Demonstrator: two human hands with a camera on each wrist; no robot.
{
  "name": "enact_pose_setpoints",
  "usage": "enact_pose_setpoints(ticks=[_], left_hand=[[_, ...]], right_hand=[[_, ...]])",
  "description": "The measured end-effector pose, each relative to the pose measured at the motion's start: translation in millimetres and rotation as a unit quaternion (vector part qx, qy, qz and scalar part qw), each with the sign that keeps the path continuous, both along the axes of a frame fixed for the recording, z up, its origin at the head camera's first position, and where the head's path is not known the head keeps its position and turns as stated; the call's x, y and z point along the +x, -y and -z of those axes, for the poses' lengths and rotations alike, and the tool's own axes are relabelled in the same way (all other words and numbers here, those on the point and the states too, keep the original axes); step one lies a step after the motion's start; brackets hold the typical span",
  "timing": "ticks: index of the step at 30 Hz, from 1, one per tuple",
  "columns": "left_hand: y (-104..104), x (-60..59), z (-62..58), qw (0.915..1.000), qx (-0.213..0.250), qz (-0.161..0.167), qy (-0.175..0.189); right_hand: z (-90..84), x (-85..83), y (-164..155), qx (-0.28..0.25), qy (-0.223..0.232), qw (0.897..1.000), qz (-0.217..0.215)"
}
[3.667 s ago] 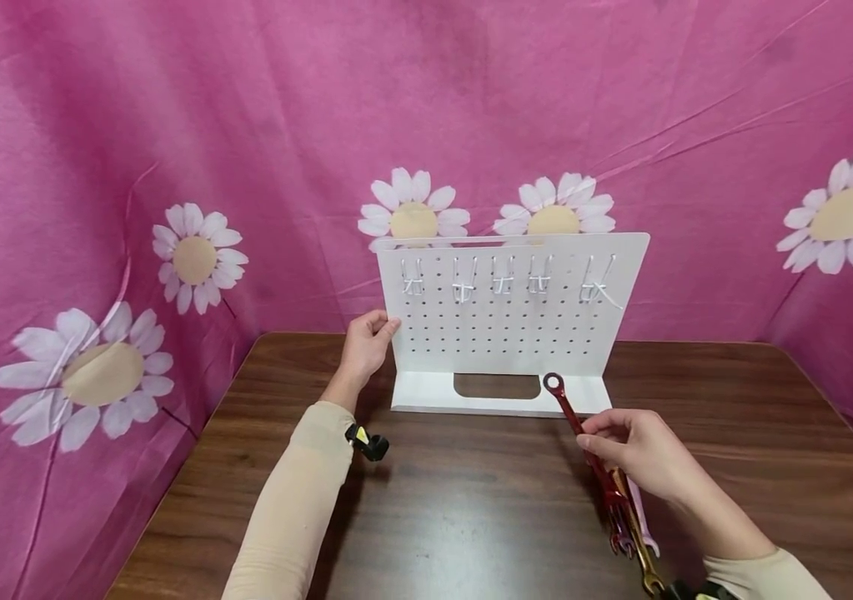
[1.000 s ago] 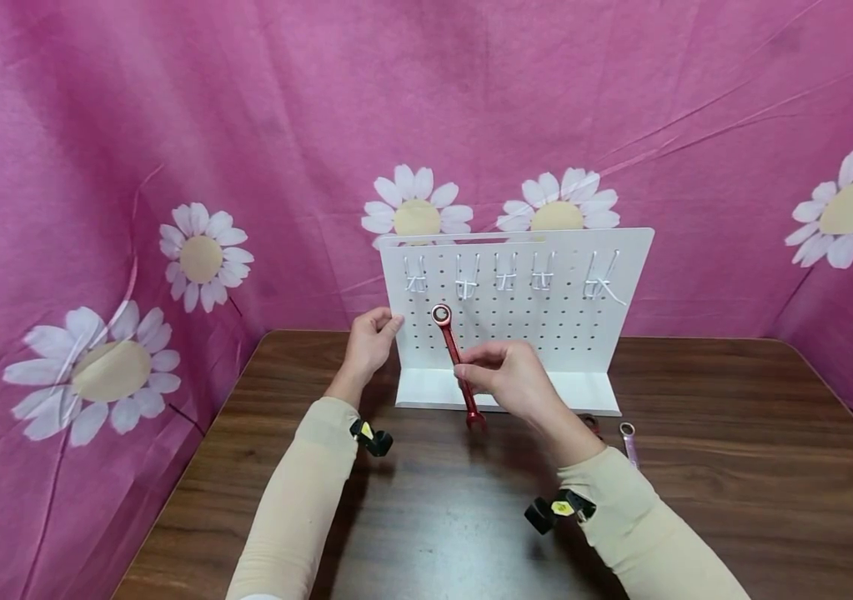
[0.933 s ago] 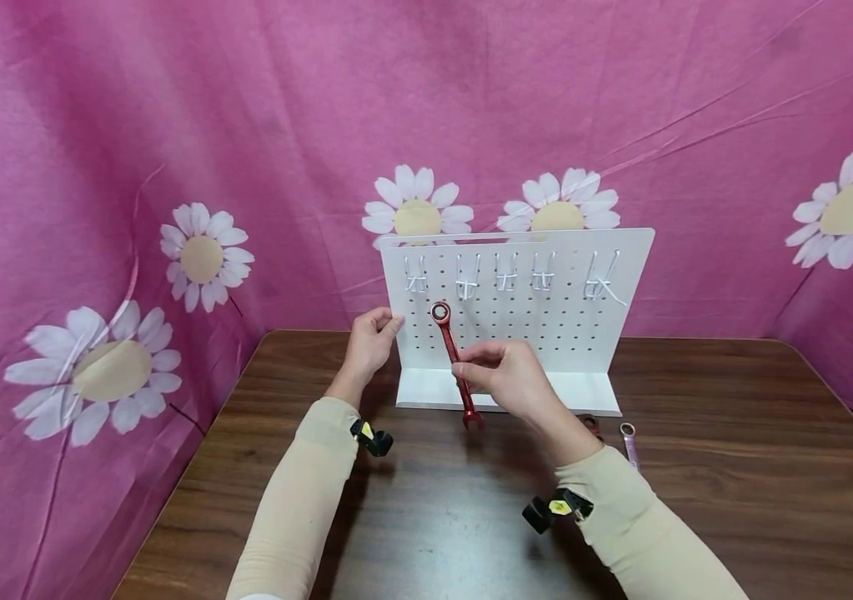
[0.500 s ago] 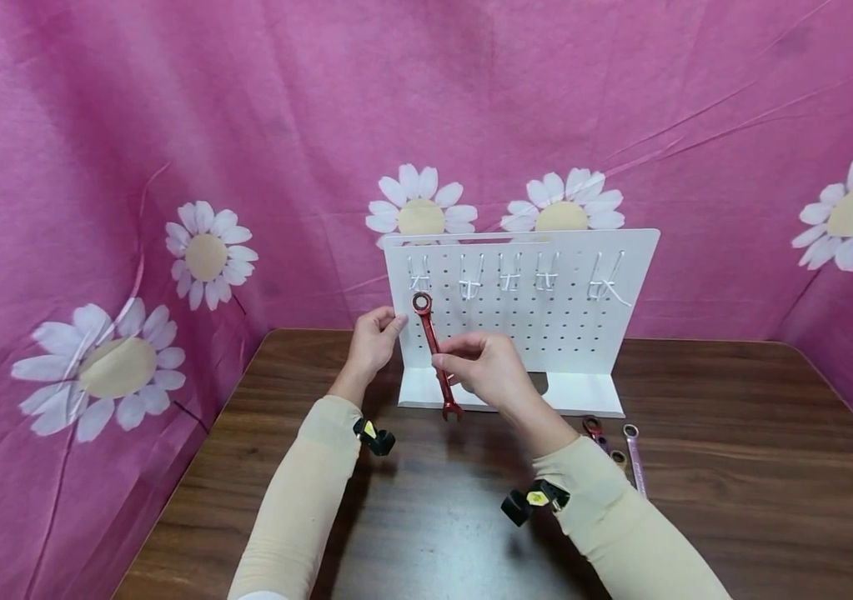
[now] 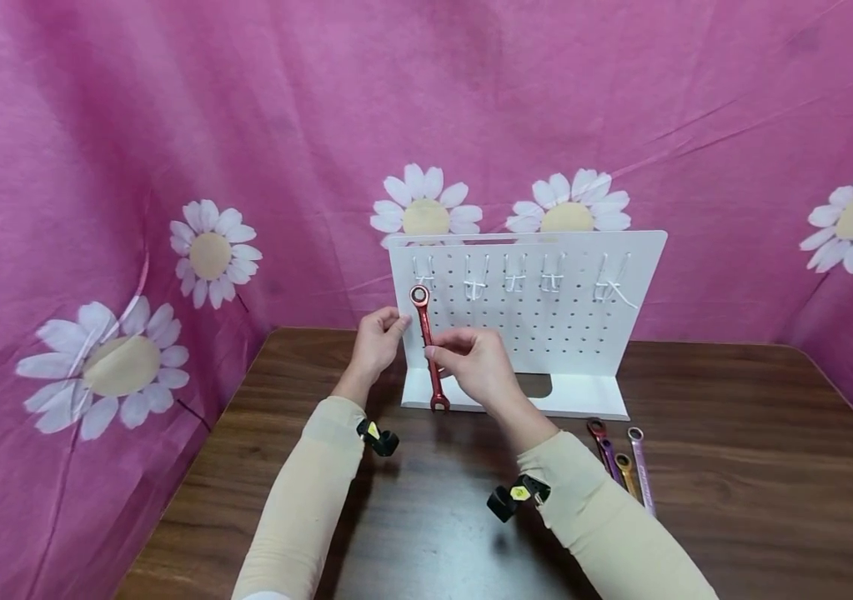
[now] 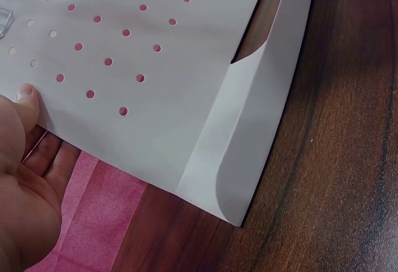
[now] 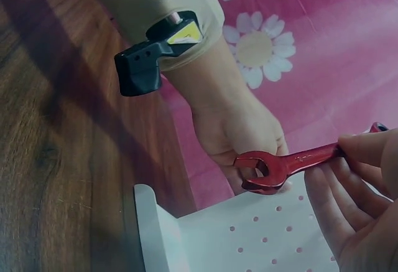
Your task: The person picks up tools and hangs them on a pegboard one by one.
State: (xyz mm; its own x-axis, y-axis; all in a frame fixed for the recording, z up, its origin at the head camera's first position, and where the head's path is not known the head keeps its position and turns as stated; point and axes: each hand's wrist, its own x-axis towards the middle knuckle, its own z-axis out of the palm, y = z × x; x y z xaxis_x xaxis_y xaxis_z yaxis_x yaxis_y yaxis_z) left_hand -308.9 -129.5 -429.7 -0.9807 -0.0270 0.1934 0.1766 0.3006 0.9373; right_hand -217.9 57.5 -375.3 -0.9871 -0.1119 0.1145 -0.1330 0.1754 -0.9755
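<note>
Glossy red wrench (image 5: 425, 325), pinched in the fingers of the right hand (image 5: 477, 364), had moved leftward since a second earlier, nearly upright before the flat, hole-punched white board (image 5: 546, 317), whose side edge the left hand (image 5: 378, 343) gripped.

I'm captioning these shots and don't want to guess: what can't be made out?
Head view: lower ends of the loose wrenches, hidden by the right sleeve.
Head view: any marking on the red wrench, too small to read.
Left wrist view: fingertips of the left hand, behind the white board.
Right wrist view: part of the right hand, cut off by the right edge.
</note>
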Motion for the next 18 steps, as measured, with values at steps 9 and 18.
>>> enact_pose_setpoints(ticks=[9,18], left_hand=[[-1.0,-0.7,2.2,0.9999,-0.009,-0.004,-0.005],[0.4,-0.1,1.4,0.9999,-0.006,-0.003,-0.010]], right_hand=[[5.0,-5.8,5.5,0.000,0.009,1.000,0.014],[7.1,-14.4,9.9,-0.024,0.052,0.998,0.024]])
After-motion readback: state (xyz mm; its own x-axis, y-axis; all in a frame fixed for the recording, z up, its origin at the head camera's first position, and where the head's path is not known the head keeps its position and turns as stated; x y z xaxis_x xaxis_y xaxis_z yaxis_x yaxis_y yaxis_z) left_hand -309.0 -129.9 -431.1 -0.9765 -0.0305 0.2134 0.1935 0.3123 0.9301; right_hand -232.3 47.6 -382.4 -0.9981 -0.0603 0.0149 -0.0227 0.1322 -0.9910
